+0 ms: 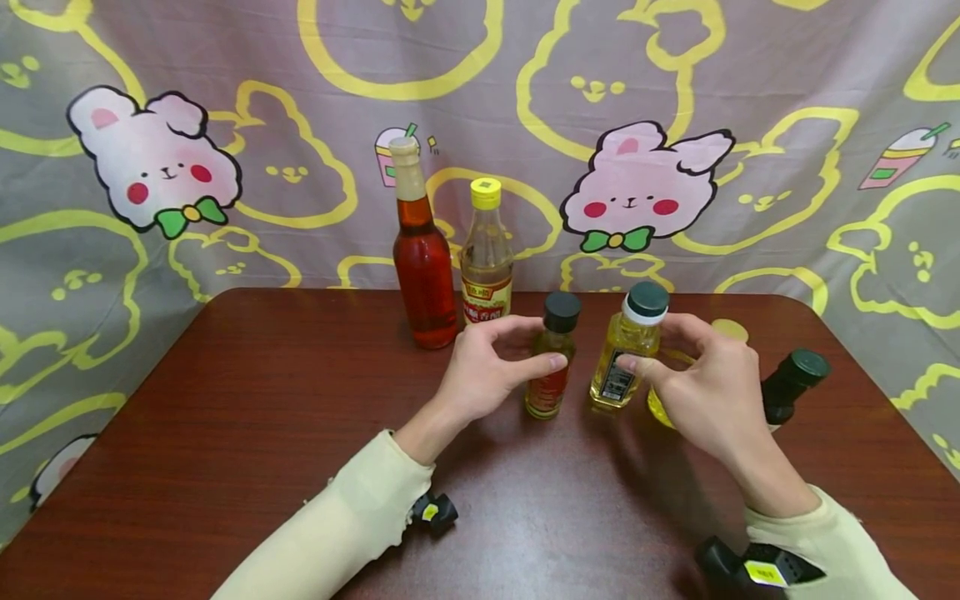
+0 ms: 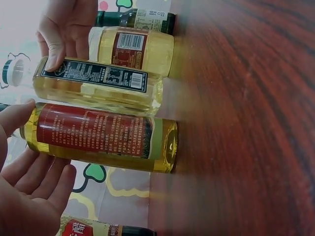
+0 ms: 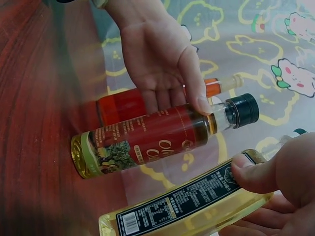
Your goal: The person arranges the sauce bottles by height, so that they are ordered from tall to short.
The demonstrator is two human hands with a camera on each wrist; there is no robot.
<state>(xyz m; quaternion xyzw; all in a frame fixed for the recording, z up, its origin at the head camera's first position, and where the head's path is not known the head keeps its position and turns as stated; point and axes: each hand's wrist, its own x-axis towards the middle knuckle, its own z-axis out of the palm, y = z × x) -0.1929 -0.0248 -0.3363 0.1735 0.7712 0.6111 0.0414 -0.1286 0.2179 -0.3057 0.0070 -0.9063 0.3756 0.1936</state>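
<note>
An olive oil bottle (image 1: 550, 390) with a red label and black cap stands upright on the table. My left hand (image 1: 483, 371) holds it near the shoulder, thumb on the near side and fingers behind, partly hidden. To its right, a clear oil bottle (image 1: 617, 346) with a dark label and green cap leans slightly. My right hand (image 1: 708, 396) grips this second bottle, its thumb on the label (image 3: 197, 191). The two held bottles are close together but apart. In the left wrist view, the clear bottle's base (image 2: 156, 98) lies just beside the olive oil bottle.
A tall red-filled bottle (image 1: 425, 279) and a yellow-capped bottle (image 1: 486, 250) stand at the back, left of my hands. Behind my right hand are a yellow oil bottle (image 2: 160, 51) and a dark green-capped bottle (image 1: 791, 383). A patterned cloth hangs behind the brown table (image 1: 262, 417).
</note>
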